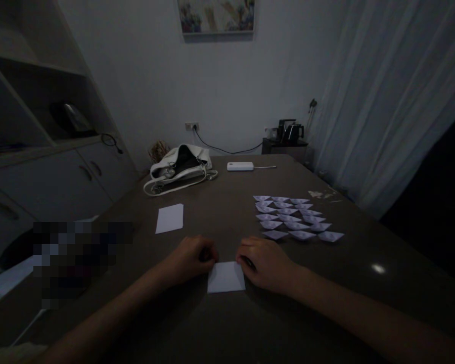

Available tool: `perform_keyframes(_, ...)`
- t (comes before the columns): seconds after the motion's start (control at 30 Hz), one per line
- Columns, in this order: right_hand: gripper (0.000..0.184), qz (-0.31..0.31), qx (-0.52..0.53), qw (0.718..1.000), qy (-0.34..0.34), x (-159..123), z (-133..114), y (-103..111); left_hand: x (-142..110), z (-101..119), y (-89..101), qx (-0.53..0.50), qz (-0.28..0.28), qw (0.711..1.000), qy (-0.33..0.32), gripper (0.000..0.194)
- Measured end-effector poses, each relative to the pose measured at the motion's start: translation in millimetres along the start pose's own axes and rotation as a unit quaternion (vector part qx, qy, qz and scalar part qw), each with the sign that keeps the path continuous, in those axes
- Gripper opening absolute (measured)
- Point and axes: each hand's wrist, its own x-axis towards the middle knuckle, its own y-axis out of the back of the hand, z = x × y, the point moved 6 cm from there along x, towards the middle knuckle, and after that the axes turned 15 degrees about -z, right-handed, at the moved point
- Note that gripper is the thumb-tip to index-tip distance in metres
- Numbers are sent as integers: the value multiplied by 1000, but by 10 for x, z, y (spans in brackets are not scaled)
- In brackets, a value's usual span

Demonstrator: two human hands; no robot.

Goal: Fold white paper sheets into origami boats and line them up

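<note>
A small white paper sheet [226, 277] lies flat on the dark table [220, 328] in front of me. My left hand [191, 259] rests curled at the sheet's upper left corner, fingers pinched on its edge. My right hand [264, 263] is curled at the upper right corner, fingertips pressed on the paper's top edge. Both hands touch the sheet. Several folded white paper boats [293, 220] sit in rows just beyond my right hand. A second flat white sheet [170, 218] lies beyond my left hand.
A white handbag [178, 169] and a white power bank [240, 166] with a cable lie at the table's far end. A cabinet [60, 177] stands on the left, a curtain [382, 111] on the right. A kettle [290, 131] sits on a low stand by the wall.
</note>
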Motion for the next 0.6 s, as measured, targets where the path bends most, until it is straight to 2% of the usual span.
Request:
perform_keyframes(0.3,14,-2,1,1000,-3,1,-9,15,-5,-88,14,-7,-18,1000,22,12)
perform_keyframes(0.6,12,-3,4,1000,-4,-4,2,2,1,-131,-1,-27,-24,999,11,13)
